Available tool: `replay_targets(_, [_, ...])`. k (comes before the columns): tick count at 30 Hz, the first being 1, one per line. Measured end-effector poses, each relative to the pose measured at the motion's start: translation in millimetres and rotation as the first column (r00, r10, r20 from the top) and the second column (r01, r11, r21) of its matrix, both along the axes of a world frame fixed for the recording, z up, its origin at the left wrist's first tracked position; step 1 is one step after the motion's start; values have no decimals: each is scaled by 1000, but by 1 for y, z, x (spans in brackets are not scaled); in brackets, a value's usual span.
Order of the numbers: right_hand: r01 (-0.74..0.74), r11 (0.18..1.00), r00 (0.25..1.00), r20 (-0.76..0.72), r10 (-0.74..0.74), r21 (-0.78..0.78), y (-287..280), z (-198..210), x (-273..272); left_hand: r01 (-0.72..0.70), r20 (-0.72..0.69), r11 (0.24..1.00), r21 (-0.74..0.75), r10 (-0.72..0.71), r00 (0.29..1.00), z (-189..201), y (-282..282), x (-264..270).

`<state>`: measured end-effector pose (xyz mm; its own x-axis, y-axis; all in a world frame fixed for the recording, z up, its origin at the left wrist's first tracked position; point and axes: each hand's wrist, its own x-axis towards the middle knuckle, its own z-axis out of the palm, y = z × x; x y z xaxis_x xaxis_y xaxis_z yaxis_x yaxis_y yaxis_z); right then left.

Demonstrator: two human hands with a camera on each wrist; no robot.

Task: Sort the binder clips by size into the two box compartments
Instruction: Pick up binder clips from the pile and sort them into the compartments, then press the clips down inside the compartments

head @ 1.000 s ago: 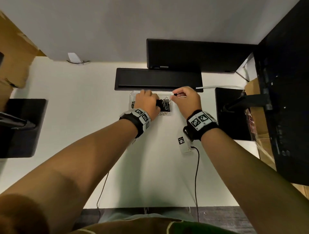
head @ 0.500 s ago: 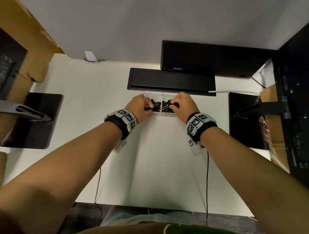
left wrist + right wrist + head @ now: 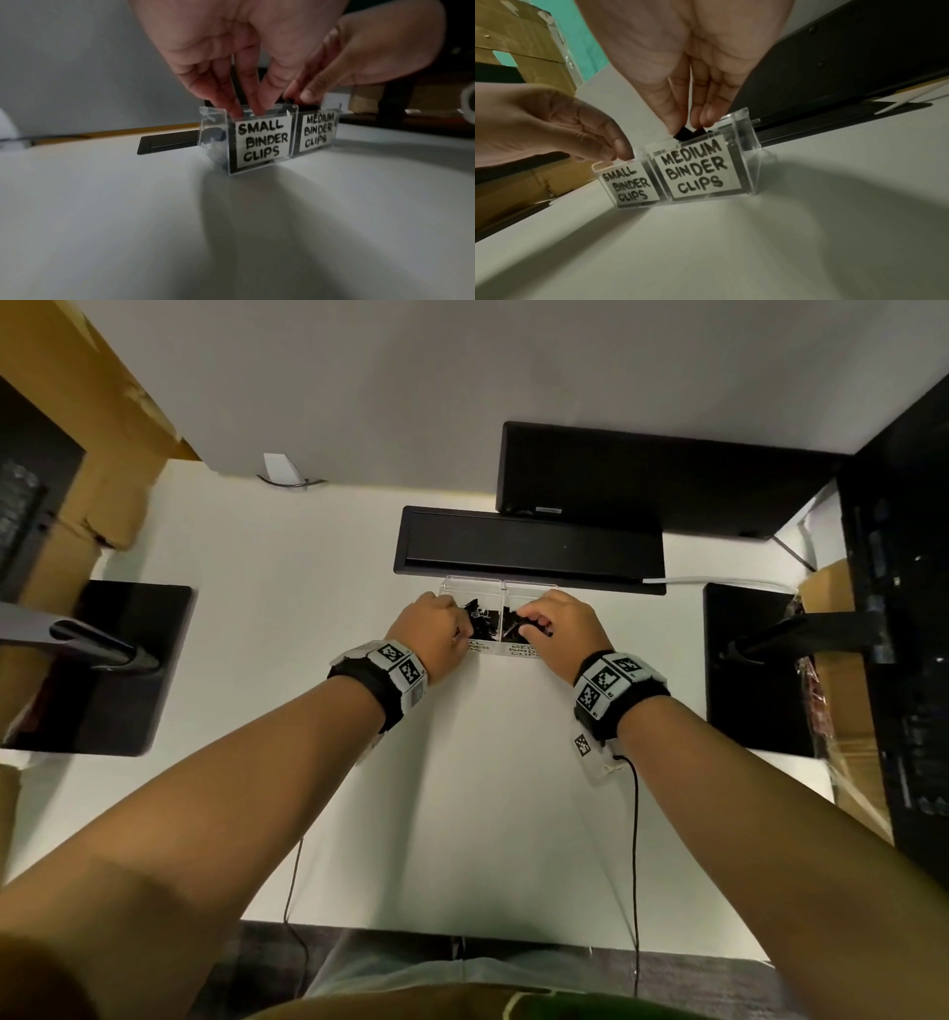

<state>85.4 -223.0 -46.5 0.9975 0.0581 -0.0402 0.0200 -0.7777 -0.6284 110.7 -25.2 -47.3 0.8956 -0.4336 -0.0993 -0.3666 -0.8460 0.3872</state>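
Observation:
A clear two-compartment box (image 3: 500,586) stands on the white desk, labelled SMALL BINDER CLIPS (image 3: 262,140) on the left and MEDIUM BINDER CLIPS (image 3: 695,166) on the right. Black clips lie in both compartments. My left hand (image 3: 246,109) dips its pinched fingers into the small compartment, around a small clip (image 3: 475,612) whose wire handles show in the head view. My right hand (image 3: 690,125) pinches a black medium binder clip (image 3: 686,133) just above the rim of the medium compartment. Both hands (image 3: 462,621) (image 3: 524,621) hide much of the box from above.
A black slotted tray (image 3: 529,552) lies right behind the box, with a black monitor (image 3: 642,480) beyond it. Black stand bases sit at the left (image 3: 102,670) and right (image 3: 755,670). Cardboard boxes (image 3: 77,454) stand far left. A thin cable (image 3: 636,839) hangs from my right wrist.
Both hands have come down onto the box, the left into the small compartment, the right from the box's back edge to over the medium compartment with a clip.

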Motion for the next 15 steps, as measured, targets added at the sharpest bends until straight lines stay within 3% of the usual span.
replay_targets(4, [64,998,996,58,-64,11,-6,2,2,-218,-45,959,-178,214,976,6,2,8])
replay_targets(6, [23,999,999,44,-22,-39,-7,1,2,-289,-79,935,-206,278,957,8,1,13])
replay_targets(9, [-56,989,998,-28,52,-134,-3,-4,-1,-337,-163,921,-194,309,937,7,0,19])
replay_targets(15, [-84,987,996,-27,81,-134,-11,0,5,-407,-241,884,-230,354,904,5,0,28])
